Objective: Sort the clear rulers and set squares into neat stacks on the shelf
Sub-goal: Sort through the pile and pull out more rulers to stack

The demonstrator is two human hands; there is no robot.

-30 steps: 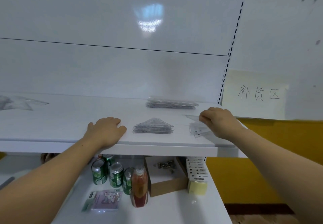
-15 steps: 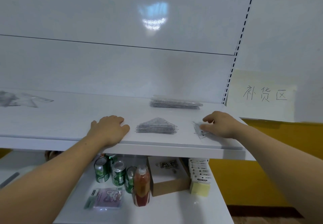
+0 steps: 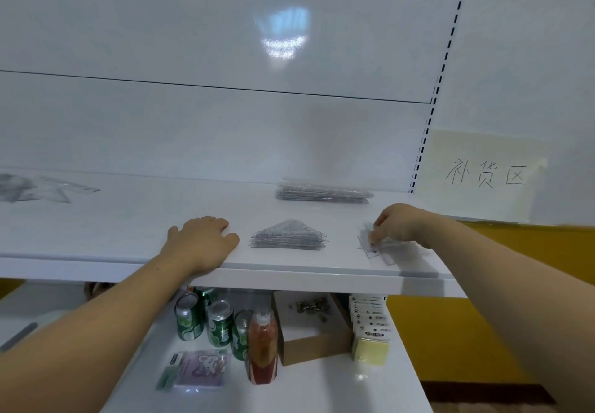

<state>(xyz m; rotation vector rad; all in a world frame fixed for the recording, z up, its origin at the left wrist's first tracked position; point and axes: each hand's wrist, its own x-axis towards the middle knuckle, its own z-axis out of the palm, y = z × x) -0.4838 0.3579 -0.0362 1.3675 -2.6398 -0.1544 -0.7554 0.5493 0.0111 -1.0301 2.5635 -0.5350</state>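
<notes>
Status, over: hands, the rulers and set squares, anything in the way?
Left hand flat on shelf. Right hand pinching loose clear pieces. Set-square stack between hands, ruler stack behind. Nothing blocking.

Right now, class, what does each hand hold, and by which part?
The right hand pinches the loose clear plastic pieces at their left edge, near the front of the shelf. The left hand holds nothing; it rests on the shelf.

Clear heap point(image 3: 29, 187) at far left: blurred, cut by frame edge, shapes unreadable. Right hand point(image 3: 397, 226) covers part of the clear pieces point(image 3: 383, 251) it pinches; possibly set squares. Rear cans point(image 3: 204, 293) half hidden behind shelf lip point(image 3: 289, 279).
</notes>
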